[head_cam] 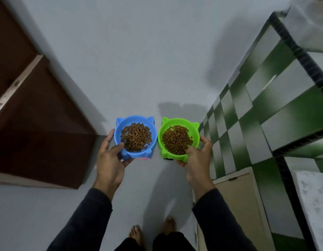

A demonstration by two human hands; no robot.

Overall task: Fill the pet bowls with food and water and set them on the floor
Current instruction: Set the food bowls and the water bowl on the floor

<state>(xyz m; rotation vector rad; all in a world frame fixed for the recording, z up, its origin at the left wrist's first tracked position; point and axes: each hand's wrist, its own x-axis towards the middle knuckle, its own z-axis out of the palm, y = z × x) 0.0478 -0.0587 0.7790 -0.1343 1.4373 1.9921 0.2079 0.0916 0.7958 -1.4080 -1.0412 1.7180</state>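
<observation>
Fingers curling under each rim, thumbs hooking over the inner edge. Head view, the only one: left hand (110,156) is gripping the blue bowl (135,136), right hand (197,160) is gripping the green bowl (178,137), the two bowls riding just beside each other, forward of the knuckles and well above the grey floor (139,60). Kibble (136,136) is lying heaped in both; no water showing. Checkered counter (265,105) is standing beyond the right fingers, brown door (39,124) beyond the left. Judgement: carrying toward set-down. Best keeping both rims level, lowering slowly, releasing thumbs only once bases are resting flat.
</observation>
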